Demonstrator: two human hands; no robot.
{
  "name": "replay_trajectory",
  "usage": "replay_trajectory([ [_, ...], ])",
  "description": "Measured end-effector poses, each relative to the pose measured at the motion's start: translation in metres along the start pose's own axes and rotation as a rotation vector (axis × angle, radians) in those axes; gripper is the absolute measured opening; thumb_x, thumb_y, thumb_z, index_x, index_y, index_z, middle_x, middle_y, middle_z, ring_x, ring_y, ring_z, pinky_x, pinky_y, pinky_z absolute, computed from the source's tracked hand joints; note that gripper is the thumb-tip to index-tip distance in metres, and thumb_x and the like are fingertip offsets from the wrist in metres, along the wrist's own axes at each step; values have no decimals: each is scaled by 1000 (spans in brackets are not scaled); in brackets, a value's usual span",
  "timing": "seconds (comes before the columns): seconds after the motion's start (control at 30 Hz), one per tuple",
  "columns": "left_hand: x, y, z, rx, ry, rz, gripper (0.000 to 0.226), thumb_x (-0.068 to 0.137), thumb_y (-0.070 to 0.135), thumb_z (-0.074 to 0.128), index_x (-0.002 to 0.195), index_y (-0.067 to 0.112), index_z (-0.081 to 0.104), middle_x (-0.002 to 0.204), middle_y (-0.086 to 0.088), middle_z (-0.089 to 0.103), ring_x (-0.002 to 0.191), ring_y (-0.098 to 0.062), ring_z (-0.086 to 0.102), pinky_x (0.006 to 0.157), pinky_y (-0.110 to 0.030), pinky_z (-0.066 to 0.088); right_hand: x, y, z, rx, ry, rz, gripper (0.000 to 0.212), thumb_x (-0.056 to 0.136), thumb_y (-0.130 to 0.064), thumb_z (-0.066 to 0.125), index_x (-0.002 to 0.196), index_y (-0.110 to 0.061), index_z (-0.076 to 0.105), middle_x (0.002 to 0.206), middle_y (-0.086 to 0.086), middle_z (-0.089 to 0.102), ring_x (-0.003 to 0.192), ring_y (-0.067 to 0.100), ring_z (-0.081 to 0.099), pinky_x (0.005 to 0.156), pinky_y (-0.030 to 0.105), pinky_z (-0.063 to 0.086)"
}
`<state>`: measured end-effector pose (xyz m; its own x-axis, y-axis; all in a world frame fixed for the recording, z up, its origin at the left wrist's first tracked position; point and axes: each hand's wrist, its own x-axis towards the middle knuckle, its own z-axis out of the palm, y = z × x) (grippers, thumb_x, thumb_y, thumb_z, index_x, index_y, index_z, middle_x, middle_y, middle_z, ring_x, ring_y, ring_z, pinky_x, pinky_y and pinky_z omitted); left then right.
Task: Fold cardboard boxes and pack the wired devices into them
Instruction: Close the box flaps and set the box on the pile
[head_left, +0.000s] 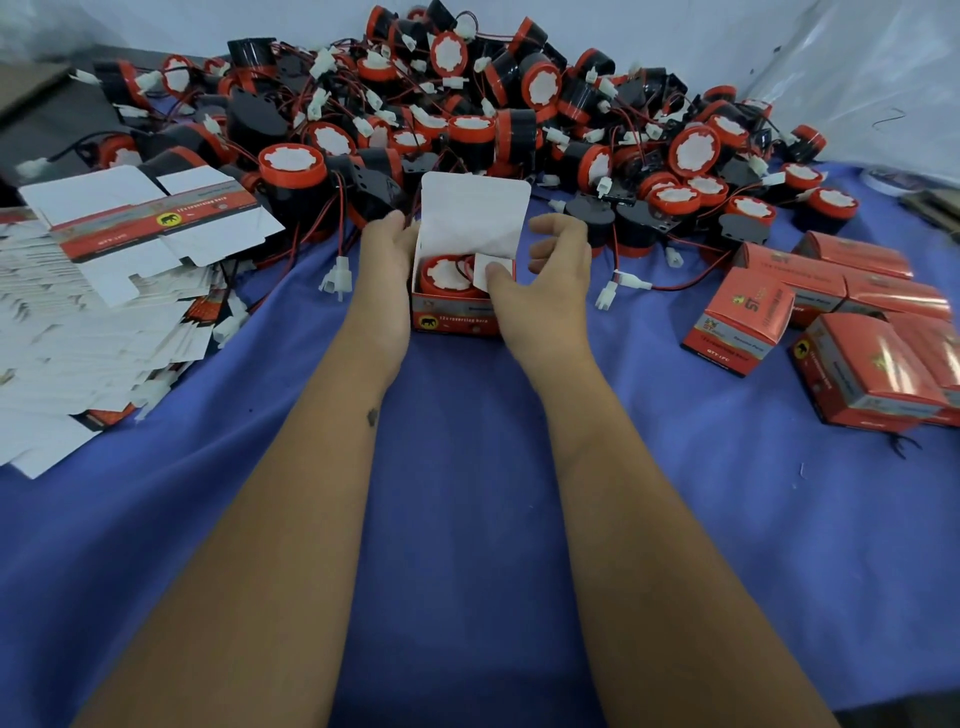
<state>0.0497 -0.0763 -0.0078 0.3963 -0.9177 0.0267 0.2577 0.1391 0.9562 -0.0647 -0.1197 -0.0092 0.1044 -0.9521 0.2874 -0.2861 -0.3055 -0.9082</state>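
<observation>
A: We're at the closing stage here. One open box (457, 301) stands on the blue worktop (467, 493), lid flap up at the back, and a red-and-black wired device (447, 278) already sits inside it.

B: Right, and look at the right hand (545, 280). Its thumb presses the small white side flap (488, 273) down over the device, the other fingers curled loosely above the box's right edge. That grip holds nothing, it just pushes.

A: The left hand (387, 260)?

B: Cupped against the box's left wall, steadying it. The box sits squarely between the two hands, touching both.

A: So what does the next move call for?

B: By my reading, the other side flap folded in, then the tall lid brought forward and its tongue tucked at the front. The wire needs to stay under the flaps, or the lid may not seat.

A: Plenty left, too. The pile of devices (493, 114) lies just behind, flat cartons (104, 291) stack to the left, finished boxes (831, 332) to the right.
</observation>
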Motion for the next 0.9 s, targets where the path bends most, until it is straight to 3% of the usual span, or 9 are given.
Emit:
replay_trajectory([
  [0.13,6,0,-4,190,27,15,37,101,15,36,94,27,71,85,6,75,75,-7,70,62,-21,54,2,2,-2,122,-68,106,63,88,-11,65,141,-29,36,125,-2,46,115,19,48,96,37,48],
  [0.23,8,-5,-7,309,22,94,39,94,0,42,101,32,63,89,12,70,79,-3,66,67,-20,53,2,1,-2,164,-79,77,45,88,-4,62,125,-27,50,125,1,55,110,14,52,92,33,50],
  [0.37,4,-7,-10,342,16,174,46,89,-7,47,100,36,61,87,12,71,84,-12,65,71,-27,54,0,0,-2,179,-51,27,28,87,1,59,97,-25,55,115,5,62,108,18,55,94,37,50],
  [0.57,0,-7,-10,482,184,313,30,86,8,69,79,38,67,84,18,68,85,-1,62,80,-29,55,4,2,-6,136,-66,28,29,85,3,58,75,-24,57,105,11,64,96,24,58,79,39,55],
  [0.7,-1,-8,-9,500,210,305,26,86,14,71,81,39,68,84,22,68,89,0,64,86,-34,56,4,4,-6,138,-27,20,26,83,2,59,77,-23,66,74,-8,62,56,2,44,52,15,41],
  [0.8,-3,-8,-6,472,164,322,25,89,14,70,86,39,69,87,23,69,86,-5,66,83,-35,57,4,4,-8,129,8,38,30,83,1,60,75,-26,68,59,-13,56,51,4,41,49,19,40],
  [0.9,-2,-8,-6,456,171,282,37,96,5,54,91,38,69,105,9,69,90,-13,67,76,-30,57,5,4,-12,244,15,133,41,83,9,44,83,-19,73,88,-1,70,69,10,58,59,23,51],
])
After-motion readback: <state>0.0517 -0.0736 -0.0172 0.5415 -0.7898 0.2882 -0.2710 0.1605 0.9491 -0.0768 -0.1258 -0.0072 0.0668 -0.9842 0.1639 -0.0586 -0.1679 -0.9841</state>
